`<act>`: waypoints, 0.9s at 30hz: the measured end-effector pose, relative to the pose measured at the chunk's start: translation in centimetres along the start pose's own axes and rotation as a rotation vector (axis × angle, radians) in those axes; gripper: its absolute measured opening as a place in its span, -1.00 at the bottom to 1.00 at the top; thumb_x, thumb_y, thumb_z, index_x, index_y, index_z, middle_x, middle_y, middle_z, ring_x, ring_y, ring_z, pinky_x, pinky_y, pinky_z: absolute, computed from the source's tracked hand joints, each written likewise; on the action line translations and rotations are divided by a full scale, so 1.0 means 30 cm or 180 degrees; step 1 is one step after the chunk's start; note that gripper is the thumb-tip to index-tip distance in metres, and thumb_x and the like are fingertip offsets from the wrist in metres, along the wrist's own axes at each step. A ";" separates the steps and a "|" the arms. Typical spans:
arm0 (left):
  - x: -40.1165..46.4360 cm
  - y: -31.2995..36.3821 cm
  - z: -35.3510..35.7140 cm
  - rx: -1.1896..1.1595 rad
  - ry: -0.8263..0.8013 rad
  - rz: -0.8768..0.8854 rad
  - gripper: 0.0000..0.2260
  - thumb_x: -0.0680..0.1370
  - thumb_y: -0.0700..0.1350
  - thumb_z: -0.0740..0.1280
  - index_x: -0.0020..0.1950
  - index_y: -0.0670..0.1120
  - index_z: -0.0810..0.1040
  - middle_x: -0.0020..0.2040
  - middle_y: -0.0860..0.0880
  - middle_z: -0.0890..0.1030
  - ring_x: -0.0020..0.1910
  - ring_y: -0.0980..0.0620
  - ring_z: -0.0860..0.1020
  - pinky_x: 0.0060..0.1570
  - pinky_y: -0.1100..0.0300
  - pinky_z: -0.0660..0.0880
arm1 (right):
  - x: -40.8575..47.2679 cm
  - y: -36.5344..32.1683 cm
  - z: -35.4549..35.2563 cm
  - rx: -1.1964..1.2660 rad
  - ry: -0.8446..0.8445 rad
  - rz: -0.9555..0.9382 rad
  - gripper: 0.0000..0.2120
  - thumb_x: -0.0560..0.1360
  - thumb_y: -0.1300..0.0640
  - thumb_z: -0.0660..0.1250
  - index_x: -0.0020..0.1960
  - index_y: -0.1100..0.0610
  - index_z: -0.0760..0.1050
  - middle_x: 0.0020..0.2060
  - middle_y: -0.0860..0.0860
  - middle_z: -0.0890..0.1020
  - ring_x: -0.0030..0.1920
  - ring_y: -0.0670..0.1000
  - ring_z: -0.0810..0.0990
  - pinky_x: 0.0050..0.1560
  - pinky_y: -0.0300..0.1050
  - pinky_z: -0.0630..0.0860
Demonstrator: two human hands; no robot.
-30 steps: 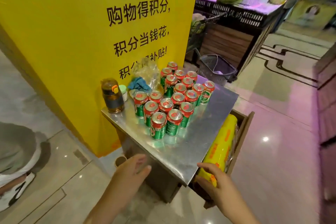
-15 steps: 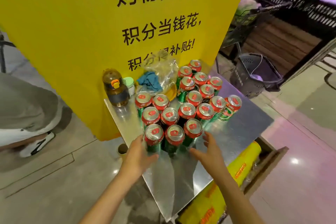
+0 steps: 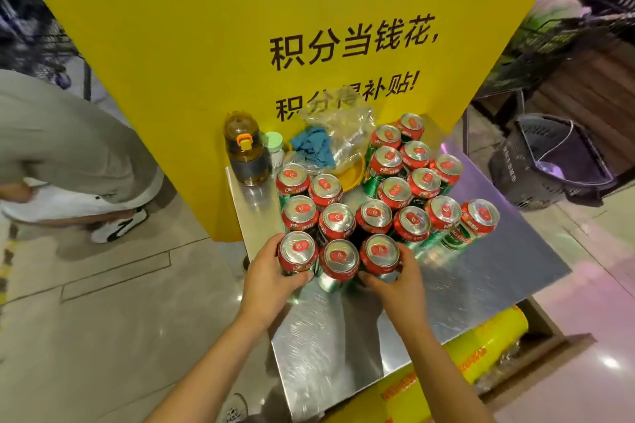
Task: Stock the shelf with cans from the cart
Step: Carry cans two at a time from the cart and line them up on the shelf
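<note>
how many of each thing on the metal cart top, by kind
cans: 18
bottle: 1
green-lid jar: 1
blue cloth: 1
plastic bag: 1
yellow dish: 1
total: 23

Cans (image 3: 378, 203) on cart top (image 3: 498, 271); bottle (image 3: 244, 148) at rear-left; basket (image 3: 553, 161) right, on floor.

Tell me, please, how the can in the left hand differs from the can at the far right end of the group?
The left-hand can stands upright in the nearest row, gripped by the left hand; the far-right can leans outward, untouched. The first hides its side; the second shows its green side. Both have red rims and silver lids.
</note>
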State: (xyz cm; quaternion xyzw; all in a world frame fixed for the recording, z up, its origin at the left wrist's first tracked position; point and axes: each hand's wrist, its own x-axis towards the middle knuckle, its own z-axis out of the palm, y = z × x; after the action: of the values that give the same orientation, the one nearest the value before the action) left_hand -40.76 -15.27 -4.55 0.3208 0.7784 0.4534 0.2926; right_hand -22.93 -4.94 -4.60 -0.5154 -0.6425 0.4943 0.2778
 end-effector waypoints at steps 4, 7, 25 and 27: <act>-0.035 -0.003 -0.004 -0.0051 0.0168 -0.0155 -0.36 0.23 -0.15 0.60 0.24 0.03 0.44 0.10 0.10 0.59 0.09 0.12 0.54 0.11 0.22 0.48 | -0.006 0.000 -0.021 0.0061 -0.0119 0.0042 -0.39 0.28 0.28 0.55 0.19 -0.04 0.35 -0.01 -0.19 0.52 -0.03 -0.23 0.49 -0.03 -0.39 0.37; -0.086 0.009 -0.027 -0.0296 0.0300 -0.0271 -0.37 0.24 -0.17 0.60 0.24 0.04 0.44 0.09 0.11 0.58 0.10 0.14 0.53 0.05 0.33 0.45 | -0.038 0.009 -0.046 0.0201 -0.0128 0.0130 -0.38 0.27 0.30 0.55 0.23 0.02 0.37 0.04 -0.10 0.55 0.01 -0.14 0.51 0.11 -0.16 0.43; -0.688 -0.013 -0.576 -0.1311 0.1498 -0.0318 -0.43 0.26 -0.23 0.57 0.15 0.16 0.45 0.06 0.12 0.57 0.00 0.22 0.55 -0.16 0.40 0.50 | -0.504 -0.332 0.150 0.1003 -0.1430 -0.0463 -0.36 0.06 0.11 0.55 0.11 -0.17 0.51 0.04 -0.02 0.65 0.06 -0.06 0.61 0.04 -0.12 0.51; -0.798 -0.052 -0.671 -0.1373 0.1779 -0.0405 -0.42 0.21 -0.16 0.61 0.10 0.20 0.45 0.05 0.12 0.57 0.00 0.20 0.55 -0.12 0.37 0.48 | -0.578 -0.373 0.244 0.1058 -0.1748 -0.0438 -0.29 -0.02 0.01 0.55 0.13 -0.13 0.49 0.04 -0.08 0.65 0.06 -0.08 0.61 -0.02 -0.20 0.53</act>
State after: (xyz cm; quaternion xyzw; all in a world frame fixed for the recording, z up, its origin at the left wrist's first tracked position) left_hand -41.22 -44.60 6.41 0.0662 0.7332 0.6583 0.1570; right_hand -28.18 -23.51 5.76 -0.2659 -0.6372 0.6931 0.2071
